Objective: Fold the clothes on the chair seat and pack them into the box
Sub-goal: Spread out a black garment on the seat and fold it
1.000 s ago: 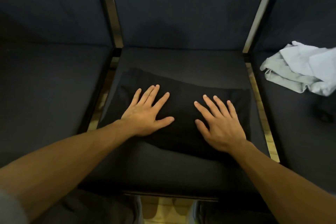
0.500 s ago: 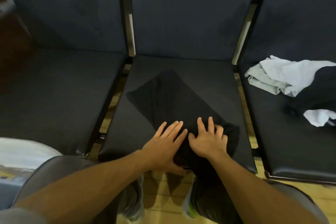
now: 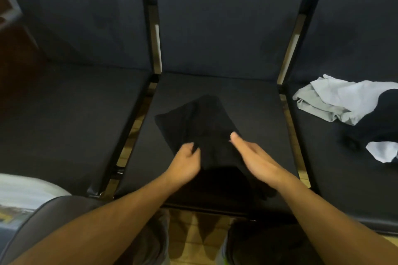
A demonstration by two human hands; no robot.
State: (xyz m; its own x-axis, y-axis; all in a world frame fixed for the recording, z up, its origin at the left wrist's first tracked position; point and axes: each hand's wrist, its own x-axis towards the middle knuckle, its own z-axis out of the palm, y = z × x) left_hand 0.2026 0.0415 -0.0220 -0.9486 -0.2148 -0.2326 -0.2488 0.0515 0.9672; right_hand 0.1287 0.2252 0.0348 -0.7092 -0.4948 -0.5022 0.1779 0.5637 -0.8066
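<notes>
left hand (image 3: 187,162) grip clamped on folded black garment (image 3: 200,127), right hand (image 3: 255,158) fingers straight against it, middle chair seat (image 3: 254,103)

Dark chair seat (image 3: 247,101) under folded black garment (image 3: 200,122).

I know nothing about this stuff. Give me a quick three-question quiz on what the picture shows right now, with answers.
1. True or false: the folded black garment lies on the middle dark padded chair seat.
2. Which hand grips the garment's edge? A) left hand B) right hand
3. Fill in: the crumpled pale grey clothes lie on the seat to the person's ____.

Key:
1. True.
2. A; the right hand's fingers are straight against the cloth.
3. Right.
</notes>
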